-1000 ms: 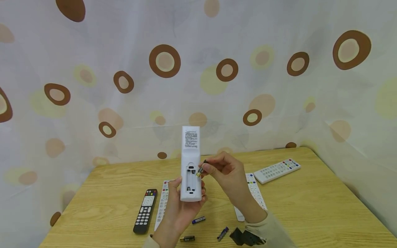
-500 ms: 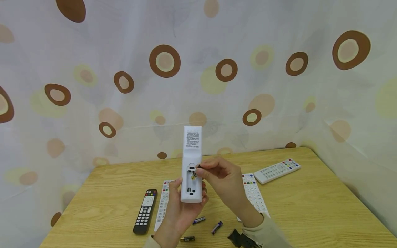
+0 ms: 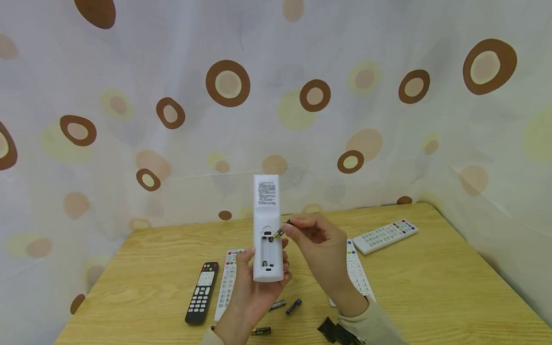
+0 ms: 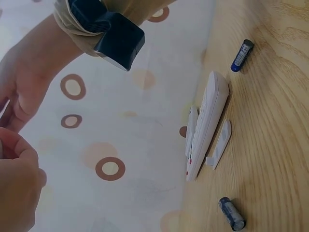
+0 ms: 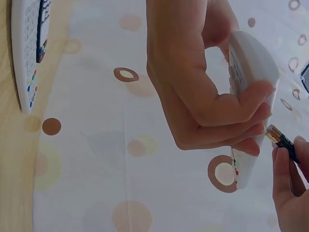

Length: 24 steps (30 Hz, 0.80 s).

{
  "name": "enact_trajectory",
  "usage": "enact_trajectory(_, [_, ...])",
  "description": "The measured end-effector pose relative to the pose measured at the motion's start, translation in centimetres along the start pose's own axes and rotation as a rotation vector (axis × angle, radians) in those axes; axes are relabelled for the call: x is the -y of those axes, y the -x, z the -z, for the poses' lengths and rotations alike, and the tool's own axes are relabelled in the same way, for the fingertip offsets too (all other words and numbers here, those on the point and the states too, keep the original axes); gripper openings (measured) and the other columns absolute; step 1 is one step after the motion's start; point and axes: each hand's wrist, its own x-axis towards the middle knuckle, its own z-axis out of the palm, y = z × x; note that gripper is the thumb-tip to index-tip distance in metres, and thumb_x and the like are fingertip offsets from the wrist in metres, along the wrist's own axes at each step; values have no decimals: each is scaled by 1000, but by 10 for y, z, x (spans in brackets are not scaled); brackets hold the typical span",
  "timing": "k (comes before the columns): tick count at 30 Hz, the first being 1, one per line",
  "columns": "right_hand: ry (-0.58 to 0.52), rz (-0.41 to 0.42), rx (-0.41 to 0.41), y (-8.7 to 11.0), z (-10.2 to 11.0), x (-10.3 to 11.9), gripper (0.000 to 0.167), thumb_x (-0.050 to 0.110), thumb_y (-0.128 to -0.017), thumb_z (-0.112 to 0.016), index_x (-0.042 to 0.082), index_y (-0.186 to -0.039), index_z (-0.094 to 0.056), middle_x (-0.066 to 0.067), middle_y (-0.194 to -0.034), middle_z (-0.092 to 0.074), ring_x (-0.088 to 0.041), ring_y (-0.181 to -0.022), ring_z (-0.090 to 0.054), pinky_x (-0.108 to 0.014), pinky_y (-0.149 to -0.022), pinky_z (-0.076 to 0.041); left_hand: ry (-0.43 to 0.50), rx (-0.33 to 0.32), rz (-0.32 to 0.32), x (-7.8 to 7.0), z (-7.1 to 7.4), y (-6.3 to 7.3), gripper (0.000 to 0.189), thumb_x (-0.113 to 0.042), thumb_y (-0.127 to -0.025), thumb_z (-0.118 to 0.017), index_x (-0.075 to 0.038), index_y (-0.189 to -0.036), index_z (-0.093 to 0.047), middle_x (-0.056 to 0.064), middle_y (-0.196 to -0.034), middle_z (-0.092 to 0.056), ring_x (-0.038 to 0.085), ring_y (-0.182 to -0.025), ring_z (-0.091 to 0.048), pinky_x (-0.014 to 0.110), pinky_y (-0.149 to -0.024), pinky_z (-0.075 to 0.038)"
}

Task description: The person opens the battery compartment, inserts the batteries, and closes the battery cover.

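A: Hands?
B: Left hand grips white remote, back showing, battery bay exposed. Right hand pinches battery, tilted at bay's upper end; contact unclear.
A: Table?
B: Black remote toward left edge; another white remote near far right corner.

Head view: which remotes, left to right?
Black remote → first white remote, partly hidden by the left hand → held remote, back to camera → second white remote, partly hidden by the right hand → third white remote, lying slanted.
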Motion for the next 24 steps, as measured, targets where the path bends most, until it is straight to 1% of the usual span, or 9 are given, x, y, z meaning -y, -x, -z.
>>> enact_trajectory(5, [-33,-24,-25,-2,2,2,17,-14,-79,-69,-2,-90,-67,-10,-92,-66,-15,-84,-67,-26,-76,-56,-13,-3,-2,1,-1,0,48,-40,-95,-43,-16,-135,-46,1,-113,-56,12,-91,-53,24,-81,-43])
enact_trajectory(7, [-32,-29,-20,-2,2,3,16,-14,-79,-69,-3,-90,-67,-9,-93,-66,-15,-85,-67,-26,-76,-56,-16,0,-2,1,-1,0,47,-40,-95,-42,-16,-135,-47,1,-113,-57,12,-91,-53,24,-81,-43])
enact_trajectory(10, [-3,-27,7,-2,4,3,13,-12,-82,-67,-8,-94,-63,-9,-94,-65,-15,-86,-66,-26,-77,-55,-21,2,-3,2,-1,0,46,-39,-96,-41,-17,-135,-46,1,-114,-57,12,-92,-53,24,-82,-43])
enact_trajectory(12, [24,-32,31,-3,5,3,15,-11,-85,-65,-10,-99,-62,-10,-96,-64,-16,-88,-65,-26,-78,-55,-21,-2,-4,1,-1,-1,45,-39,-96,-40,-16,-135,-46,1,-114,-57,12,-92,-53,24,-82,-44])
enact_trajectory(14, [53,-38,55,-3,5,3,18,-9,-88,-62,-9,-106,-62,-12,-99,-64,-16,-90,-65,-26,-80,-54,-22,-6,-6,2,-1,-1,45,-38,-96,-39,-16,-136,-45,1,-114,-56,13,-92,-53,24,-81,-44])
enact_trajectory(16, [60,-49,69,-3,5,2,20,-9,-89,-61,-9,-109,-62,-13,-101,-64,-16,-93,-64,-26,-82,-54,-25,-7,-8,2,-1,-1,45,-39,-97,-39,-17,-136,-45,1,-114,-56,13,-91,-53,24,-81,-44])
enact_trajectory(18, [39,-58,77,-2,5,2,20,-10,-89,-60,-10,-109,-62,-13,-102,-64,-17,-94,-64,-26,-83,-54,-30,-2,-11,2,-1,-1,45,-39,-97,-38,-17,-135,-46,1,-113,-56,13,-91,-53,25,-81,-44])
enact_trajectory(21, [-6,-76,74,-1,3,3,15,-10,-87,-62,-12,-102,-61,-12,-100,-64,-17,-94,-65,-27,-83,-54,-40,9,-12,2,-1,-1,46,-39,-97,-36,-12,-132,-51,2,-108,-56,13,-90,-53,25,-81,-44])
enact_trajectory(24, [-17,-102,66,-1,3,4,12,-8,-88,-62,-13,-98,-57,-15,-97,-62,-16,-88,-65,-27,-79,-55,-32,4,-8,2,-1,-1,47,-40,-96,-37,-8,-128,-54,4,-104,-56,13,-89,-54,25,-80,-44])
